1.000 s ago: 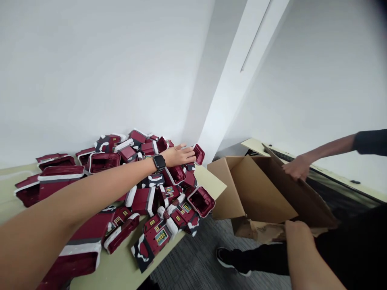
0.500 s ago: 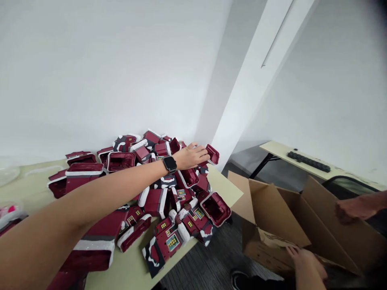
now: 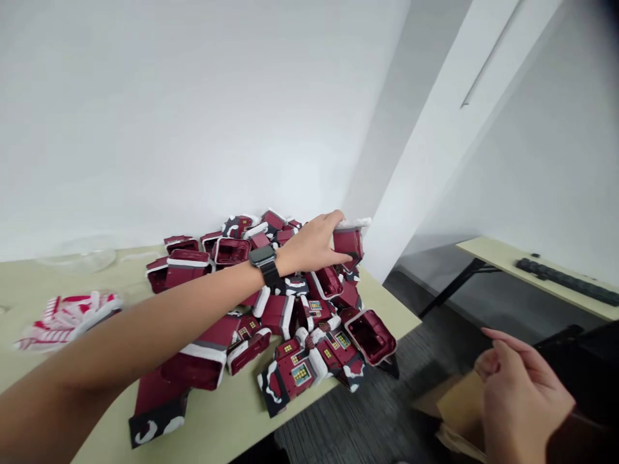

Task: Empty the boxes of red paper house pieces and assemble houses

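My left hand (image 3: pixel 316 241), with a black watch on its wrist, reaches across a heap of dark-red toy houses. Its thumb and fingers close around a small red house piece (image 3: pixel 349 241) with a white rim at the heap's right end; the rim faces up. Under and beside that arm lie similar hollow red houses, such as an open-bottomed one (image 3: pixel 371 336) and one with painted windows (image 3: pixel 294 374). My right hand (image 3: pixel 525 396) is at the lower right, off the table, its fingers curled in. I see nothing in it.
The pale table (image 3: pixel 213 425) stands against a white wall. A red-and-white striped bundle (image 3: pixel 72 316) and clear plastic (image 3: pixel 82 258) lie at its left. A blurred cardboard box (image 3: pixel 461 412) is low at the right. Another table (image 3: pixel 488 251) carries a black keyboard-like strip (image 3: pixel 570 280).
The view has swung left. My left hand has closed around the house piece, which is now turned rim-up. My right hand has come off the box and up. The other person's hand is no longer distinguishable.
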### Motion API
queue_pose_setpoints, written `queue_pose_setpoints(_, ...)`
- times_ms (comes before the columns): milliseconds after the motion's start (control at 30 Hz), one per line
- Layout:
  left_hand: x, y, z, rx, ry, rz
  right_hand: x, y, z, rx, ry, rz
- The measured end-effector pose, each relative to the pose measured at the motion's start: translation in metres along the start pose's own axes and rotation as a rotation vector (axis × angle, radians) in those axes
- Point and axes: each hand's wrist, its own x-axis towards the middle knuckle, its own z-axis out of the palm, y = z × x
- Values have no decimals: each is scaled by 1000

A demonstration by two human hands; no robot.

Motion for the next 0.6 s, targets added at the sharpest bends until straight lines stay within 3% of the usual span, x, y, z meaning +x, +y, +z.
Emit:
queue_pose_setpoints(67, -18, 10, -18, -145, 72, -190, -28, -27, 20, 7, -61, 17)
queue_pose_setpoints(133, -39, 15, -31, -323, 129, -355, -58, -53, 40, -76, -200, -40)
queue_pose_setpoints(233, -74, 20, -47, -649, 164, -516, -95, -84, 70, -57, -389, -213)
queue_pose_setpoints(400, -138, 34, -85, -951, 237, -673, -136, -120, 111, 8, -658, -533)
queue_pose_setpoints(600, -221, 58, -131, -1131, 289, -790, -195, -148, 133, 72, -789, -718)
